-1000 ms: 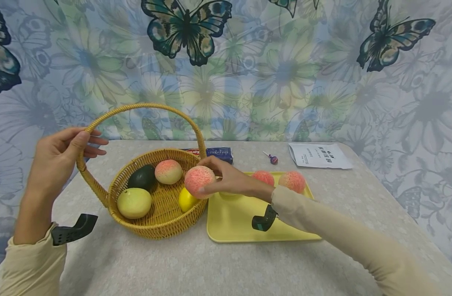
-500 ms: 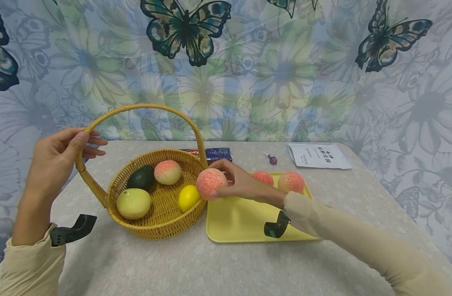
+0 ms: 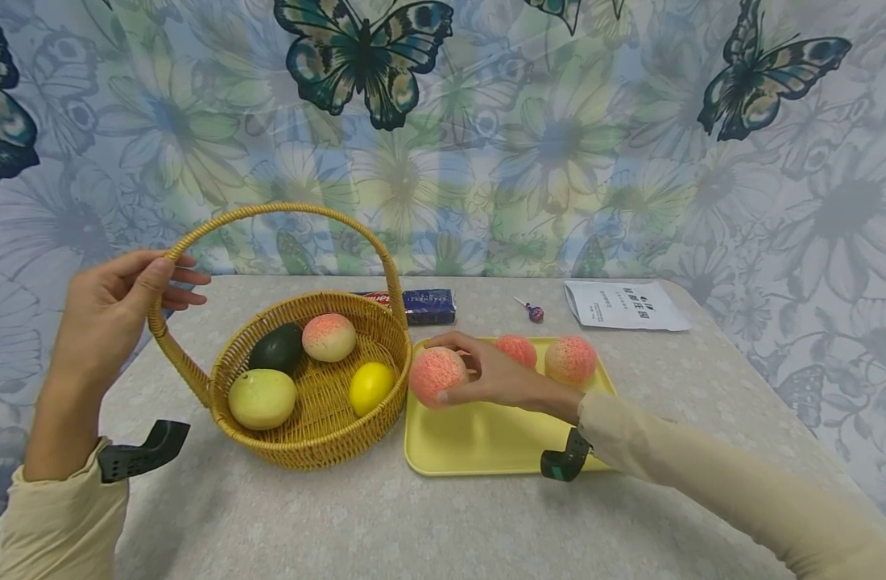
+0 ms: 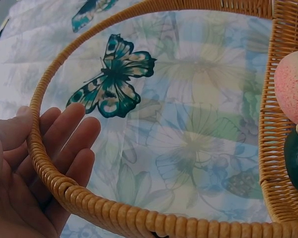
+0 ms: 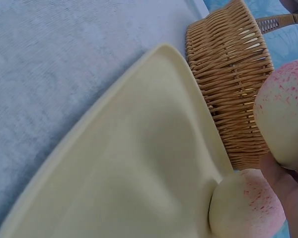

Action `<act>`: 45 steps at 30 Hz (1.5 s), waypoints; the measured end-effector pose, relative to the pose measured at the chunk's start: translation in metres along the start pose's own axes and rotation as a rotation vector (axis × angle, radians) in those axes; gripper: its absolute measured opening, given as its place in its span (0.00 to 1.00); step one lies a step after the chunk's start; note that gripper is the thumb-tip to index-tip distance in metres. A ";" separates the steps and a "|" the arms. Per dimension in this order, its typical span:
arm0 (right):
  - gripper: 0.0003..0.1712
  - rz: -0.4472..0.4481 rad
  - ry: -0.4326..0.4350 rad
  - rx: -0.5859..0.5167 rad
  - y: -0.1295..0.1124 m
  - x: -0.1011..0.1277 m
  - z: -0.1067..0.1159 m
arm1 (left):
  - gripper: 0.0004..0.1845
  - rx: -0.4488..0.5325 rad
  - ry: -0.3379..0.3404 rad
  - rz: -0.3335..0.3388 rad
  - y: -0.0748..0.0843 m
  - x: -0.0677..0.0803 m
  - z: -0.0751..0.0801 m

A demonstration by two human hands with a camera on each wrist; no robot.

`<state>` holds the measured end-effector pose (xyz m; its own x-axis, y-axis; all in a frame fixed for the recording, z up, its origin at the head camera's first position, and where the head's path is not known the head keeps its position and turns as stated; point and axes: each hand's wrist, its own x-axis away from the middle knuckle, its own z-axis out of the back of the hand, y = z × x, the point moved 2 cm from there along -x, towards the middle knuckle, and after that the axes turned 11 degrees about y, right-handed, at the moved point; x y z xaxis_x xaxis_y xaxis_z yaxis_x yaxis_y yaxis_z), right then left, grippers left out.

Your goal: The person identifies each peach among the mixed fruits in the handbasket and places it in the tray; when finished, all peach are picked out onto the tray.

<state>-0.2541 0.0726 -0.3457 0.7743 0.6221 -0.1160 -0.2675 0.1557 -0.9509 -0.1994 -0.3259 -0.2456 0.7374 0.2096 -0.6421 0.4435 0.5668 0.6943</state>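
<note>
My left hand [image 3: 113, 310] pinches the side of the wicker basket's handle [image 3: 283, 207] between thumb and fingers; in the left wrist view the other fingers [image 4: 79, 131] extend loosely past it. The basket [image 3: 305, 455] holds a peach [image 3: 329, 337], a dark green avocado-shaped fruit [image 3: 276, 348], a pale yellow-green round fruit [image 3: 262, 399] and a lemon [image 3: 371, 388]. With thumb and fingers my right hand [image 3: 497, 374] grips another peach [image 3: 438, 376], over the left part of the yellow tray [image 3: 479, 451], just right of the basket's rim. The right wrist view shows this peach [image 5: 285, 114] above another peach [image 5: 246, 206].
Two peaches, one partly behind my hand [image 3: 515, 348] and one farther right [image 3: 571, 360], lie at the tray's back. Behind stand a blue spaghetti pack [image 3: 430, 307], a lollipop [image 3: 535, 313] and a white printed pouch [image 3: 627, 306]. A butterfly-patterned cloth [image 3: 559, 185] hangs behind the table.
My right hand has moved right and down with its peach, from over the basket's rim to over the tray, uncovering the lemon. My left hand and the basket have stayed in place.
</note>
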 end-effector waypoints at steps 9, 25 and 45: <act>0.36 0.022 -0.018 0.135 0.015 0.013 0.004 | 0.16 0.001 0.001 0.005 -0.001 0.000 0.000; 0.37 -0.012 -0.038 0.129 0.036 0.029 0.003 | 0.16 -0.006 0.005 0.002 -0.002 0.001 0.000; 0.38 -0.071 -0.052 0.058 0.042 0.029 0.003 | 0.16 0.024 -0.002 0.009 -0.002 0.001 0.000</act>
<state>-0.2447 0.0995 -0.3877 0.7621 0.6467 -0.0326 -0.2473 0.2442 -0.9377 -0.1994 -0.3273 -0.2477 0.7424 0.2126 -0.6353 0.4491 0.5458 0.7074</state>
